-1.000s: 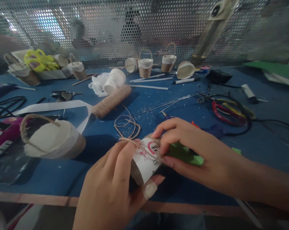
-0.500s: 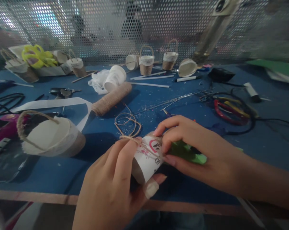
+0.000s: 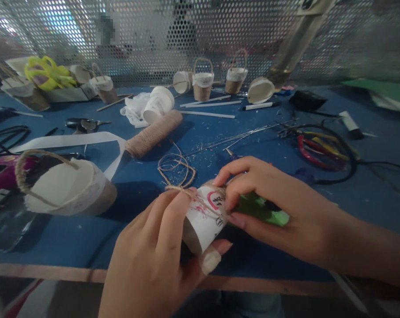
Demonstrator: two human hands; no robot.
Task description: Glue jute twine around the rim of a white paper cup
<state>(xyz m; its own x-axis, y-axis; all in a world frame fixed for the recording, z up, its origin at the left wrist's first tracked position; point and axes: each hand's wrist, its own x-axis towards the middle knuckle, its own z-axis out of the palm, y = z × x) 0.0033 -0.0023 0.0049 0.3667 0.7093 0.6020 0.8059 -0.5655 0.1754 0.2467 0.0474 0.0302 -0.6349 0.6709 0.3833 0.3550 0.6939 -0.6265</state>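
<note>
A white paper cup (image 3: 205,223) printed with red and black marks lies tilted between my hands near the table's front edge. My left hand (image 3: 160,247) is wrapped round its near left side, with a pale wrapping on the thumb. At the cup's far right end, the fingers of my right hand (image 3: 262,198) pinch the brown twine wound around it. Loose twine (image 3: 178,172) loops on the table beyond my left fingertips and leads toward the twine roll (image 3: 155,132). Something green (image 3: 262,210) is partly hidden under my right hand.
A small basket with a twine handle (image 3: 70,187) lies at left beside a magenta glue gun (image 3: 4,181). Several small baskets (image 3: 203,88) stand along the perforated screen (image 3: 147,44). Red-handled pliers (image 3: 319,154) and cables lie at right; white sticks (image 3: 209,114) lie behind.
The hands and cup have hardly moved; the grip looks the same. The view has shifted slightly, so the things at left appear a little further left.
</note>
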